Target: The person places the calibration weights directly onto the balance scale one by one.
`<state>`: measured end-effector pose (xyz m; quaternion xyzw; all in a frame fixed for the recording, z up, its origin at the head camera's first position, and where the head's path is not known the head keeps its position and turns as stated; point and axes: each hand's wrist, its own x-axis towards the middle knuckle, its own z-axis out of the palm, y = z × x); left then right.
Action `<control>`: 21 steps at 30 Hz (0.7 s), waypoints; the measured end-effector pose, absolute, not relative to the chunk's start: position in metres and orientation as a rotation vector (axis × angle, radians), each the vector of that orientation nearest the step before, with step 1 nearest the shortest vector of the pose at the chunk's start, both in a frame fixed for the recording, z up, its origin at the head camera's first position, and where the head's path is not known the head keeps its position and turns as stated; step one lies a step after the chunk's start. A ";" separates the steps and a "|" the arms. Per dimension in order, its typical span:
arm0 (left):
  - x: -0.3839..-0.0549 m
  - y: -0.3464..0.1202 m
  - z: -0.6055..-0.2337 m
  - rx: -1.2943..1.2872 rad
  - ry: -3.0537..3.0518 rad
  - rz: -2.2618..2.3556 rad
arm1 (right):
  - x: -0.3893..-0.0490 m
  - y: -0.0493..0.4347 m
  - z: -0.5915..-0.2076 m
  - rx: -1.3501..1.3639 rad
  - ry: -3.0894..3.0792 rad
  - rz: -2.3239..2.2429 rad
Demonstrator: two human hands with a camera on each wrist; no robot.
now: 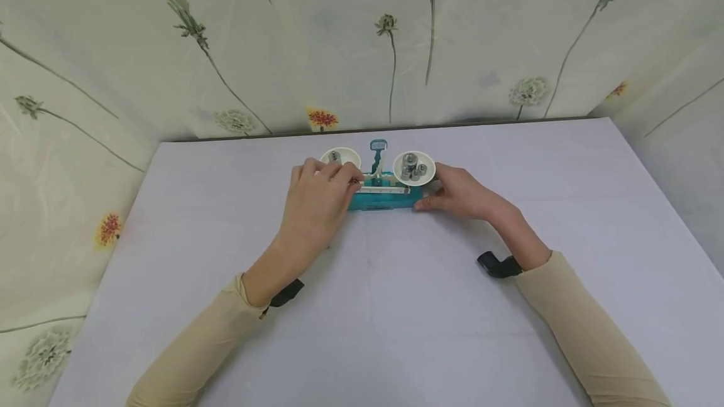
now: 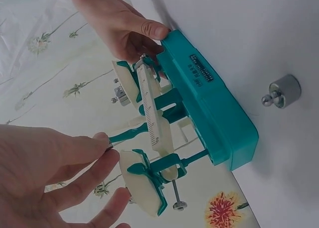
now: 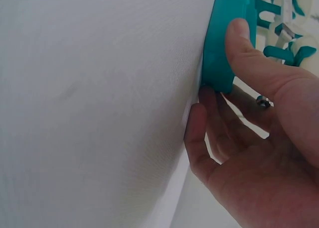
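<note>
A teal balance scale point(image 1: 384, 200) with two white pans stands near the table's far edge. My right hand point(image 1: 460, 192) grips the end of its base, thumb on the front face and the other fingers behind. Over the scale's left side, my left hand point(image 1: 317, 203) pinches a small dark metal piece point(image 2: 109, 146) between thumb and index finger, close to the teal upright. The left pan point(image 1: 352, 153), partly covered by that hand, carries a metal weight point(image 1: 335, 156). Several metal weights point(image 1: 410, 162) sit in the right pan point(image 1: 431, 171).
One knobbed metal weight point(image 2: 286, 91) stands on the white table point(image 1: 373, 306) in front of the scale, mostly behind my left wrist in the head view. A flower-patterned curtain point(image 1: 339, 49) hangs behind the far edge. Black wrist mounts point(image 1: 499, 265) show beneath both sleeves.
</note>
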<state>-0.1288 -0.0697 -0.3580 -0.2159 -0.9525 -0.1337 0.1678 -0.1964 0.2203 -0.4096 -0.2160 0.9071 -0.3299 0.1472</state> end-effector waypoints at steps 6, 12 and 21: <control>-0.132 -0.072 -0.358 -0.603 -2.662 -0.382 | -0.197 0.220 -0.410 -0.621 2.609 -0.947; -0.140 -0.073 -0.354 -0.574 -2.622 -0.363 | -0.197 0.221 -0.411 -0.617 2.609 -0.948; -0.149 -0.071 -0.352 -0.571 -2.635 -0.381 | -0.199 0.223 -0.414 -0.618 2.613 -0.941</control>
